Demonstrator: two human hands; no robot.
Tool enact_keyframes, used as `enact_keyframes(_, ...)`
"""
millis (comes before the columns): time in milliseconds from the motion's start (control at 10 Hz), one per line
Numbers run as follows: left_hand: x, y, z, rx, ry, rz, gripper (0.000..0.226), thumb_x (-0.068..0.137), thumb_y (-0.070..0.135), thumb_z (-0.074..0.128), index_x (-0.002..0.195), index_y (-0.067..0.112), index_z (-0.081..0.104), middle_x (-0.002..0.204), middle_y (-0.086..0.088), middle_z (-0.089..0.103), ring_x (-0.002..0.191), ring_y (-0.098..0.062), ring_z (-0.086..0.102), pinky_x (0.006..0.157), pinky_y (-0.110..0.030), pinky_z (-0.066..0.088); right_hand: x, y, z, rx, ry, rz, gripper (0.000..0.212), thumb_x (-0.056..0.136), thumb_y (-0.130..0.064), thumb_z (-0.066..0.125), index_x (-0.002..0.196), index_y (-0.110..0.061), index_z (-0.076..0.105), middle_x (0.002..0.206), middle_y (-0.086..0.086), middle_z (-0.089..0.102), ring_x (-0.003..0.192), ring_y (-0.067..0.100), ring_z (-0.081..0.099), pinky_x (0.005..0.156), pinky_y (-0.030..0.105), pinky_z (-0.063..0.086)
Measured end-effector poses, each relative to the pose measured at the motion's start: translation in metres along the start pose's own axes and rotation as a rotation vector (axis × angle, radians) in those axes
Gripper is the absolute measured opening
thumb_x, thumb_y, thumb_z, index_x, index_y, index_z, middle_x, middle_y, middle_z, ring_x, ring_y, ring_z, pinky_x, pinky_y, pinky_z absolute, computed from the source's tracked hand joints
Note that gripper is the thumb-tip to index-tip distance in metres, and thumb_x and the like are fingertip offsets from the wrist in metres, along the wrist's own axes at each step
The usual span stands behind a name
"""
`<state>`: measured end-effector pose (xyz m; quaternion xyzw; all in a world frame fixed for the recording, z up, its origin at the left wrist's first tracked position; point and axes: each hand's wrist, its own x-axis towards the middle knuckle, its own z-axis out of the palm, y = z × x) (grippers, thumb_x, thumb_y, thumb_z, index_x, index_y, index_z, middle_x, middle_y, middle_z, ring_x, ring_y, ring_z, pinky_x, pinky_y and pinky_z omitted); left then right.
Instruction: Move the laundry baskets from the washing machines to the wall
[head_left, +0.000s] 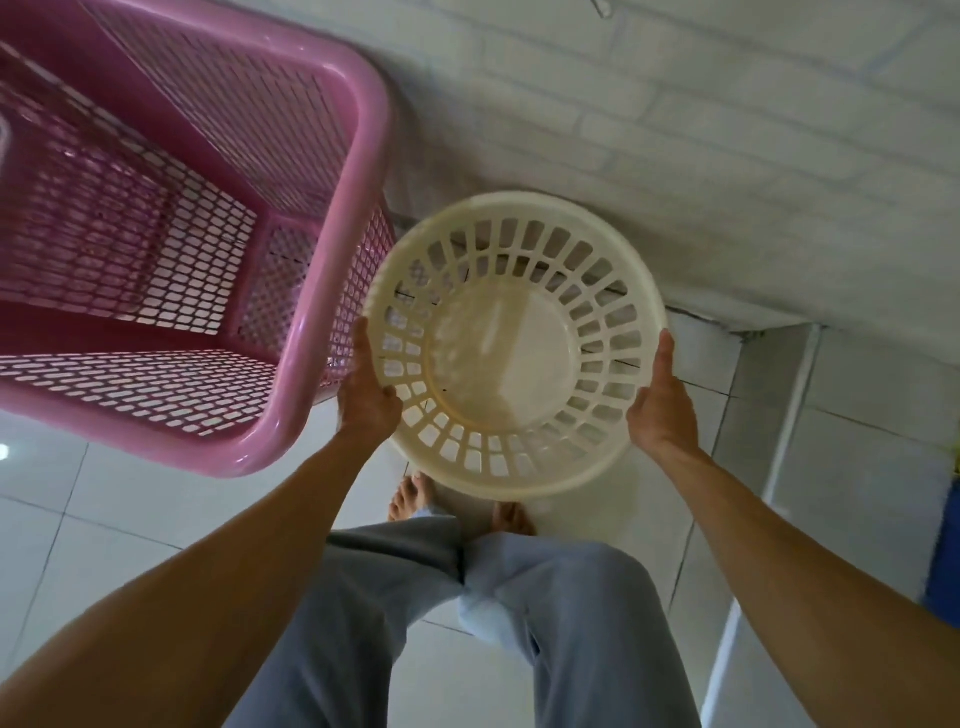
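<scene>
A round cream laundry basket (511, 343) with slotted sides is held above the floor, close to the white brick wall (701, 130). My left hand (366, 395) grips its left rim and my right hand (662, 402) grips its right rim. A tall pink rectangular mesh basket (332, 332) stands on the floor to the left, against the same wall, and its near right side almost touches the cream basket. Both baskets hold nothing.
White floor tiles (130, 519) spread under my bare feet (410, 499) and grey trousers. A white pipe (779, 447) runs down the right side beside a blue object (945, 551) at the frame edge.
</scene>
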<state>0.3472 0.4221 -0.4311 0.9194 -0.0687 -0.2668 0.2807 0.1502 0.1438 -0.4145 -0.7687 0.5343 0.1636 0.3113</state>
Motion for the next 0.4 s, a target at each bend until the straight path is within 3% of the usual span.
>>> enact_keyframes(100, -0.012, 0.005, -0.009, 0.025, -0.086, 0.036, 0.086, 0.093, 0.008, 0.060, 0.159, 0.018, 0.005, 0.131, -0.020, 0.059, 0.101, -0.036, 0.067, 0.083, -0.048, 0.059, -0.013, -0.008, -0.007, 0.067, -0.017, 0.041, 0.088, 0.097, -0.010, 0.055, 0.162, -0.036, 0.002, 0.131, 0.013, 0.056, 0.102, 0.025, 0.058, 0.091, 0.042, 0.053)
enact_keyframes(200, -0.041, 0.017, -0.027, 0.073, -0.133, -0.077, 0.084, 0.094, 0.018, 0.059, 0.158, 0.029, 0.005, 0.132, -0.018, 0.059, 0.108, -0.036, 0.065, 0.089, -0.044, 0.057, -0.049, -0.020, -0.020, 0.108, -0.001, 0.038, 0.086, 0.094, -0.014, 0.060, 0.161, -0.034, 0.009, 0.143, 0.014, 0.047, 0.123, 0.034, 0.056, 0.102, 0.050, 0.050)
enact_keyframes(300, -0.087, 0.029, -0.045, 0.147, -0.303, -0.092, 0.086, 0.096, 0.025, 0.056, 0.157, 0.038, -0.003, 0.125, -0.016, 0.064, 0.095, -0.033, 0.069, 0.081, -0.048, 0.061, -0.096, -0.030, -0.038, 0.128, -0.031, 0.030, 0.086, 0.092, -0.019, 0.065, 0.159, -0.035, 0.013, 0.152, 0.018, 0.038, 0.129, 0.037, 0.053, 0.104, 0.054, 0.050)
enact_keyframes(400, -0.126, 0.041, -0.061, 0.141, -0.329, -0.128, 0.090, 0.090, 0.011, 0.058, 0.157, 0.037, 0.005, 0.122, -0.018, 0.065, 0.089, -0.030, 0.070, 0.080, -0.044, 0.062, -0.143, -0.043, -0.049, 0.098, -0.072, -0.005, 0.079, 0.098, -0.018, 0.056, 0.160, -0.035, 0.012, 0.159, 0.016, 0.030, 0.137, 0.037, 0.048, 0.107, 0.053, 0.047)
